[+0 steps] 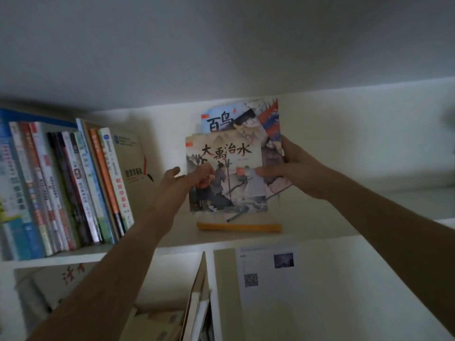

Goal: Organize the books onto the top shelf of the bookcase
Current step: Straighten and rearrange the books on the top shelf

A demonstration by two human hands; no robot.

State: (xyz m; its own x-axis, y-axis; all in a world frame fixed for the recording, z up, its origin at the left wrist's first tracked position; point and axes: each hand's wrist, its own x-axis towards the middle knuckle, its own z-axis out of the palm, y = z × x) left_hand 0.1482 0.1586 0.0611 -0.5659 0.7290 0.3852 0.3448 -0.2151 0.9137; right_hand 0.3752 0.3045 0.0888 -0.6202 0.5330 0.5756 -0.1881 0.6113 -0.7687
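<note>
I hold a small fanned bundle of thin picture books (231, 153) upright over the top shelf (172, 238) of the white bookcase. The front book shows an ink painting with black characters; a blue-topped one (216, 120) and a red-and-blue one (272, 121) stick out behind it. My left hand (182, 183) grips the bundle's left edge, thumb on the front cover. My right hand (293, 168) grips the right edge, thumb across the cover. A row of books (66, 185) stands upright at the shelf's left end.
A flat orange-edged book (238, 227) lies on the shelf under the bundle. Bare shelf stretches to the right. Below, a divider panel (222, 286) separates lower compartments with leaning books (197, 306); a printed sheet with a QR code (268, 271) hangs there.
</note>
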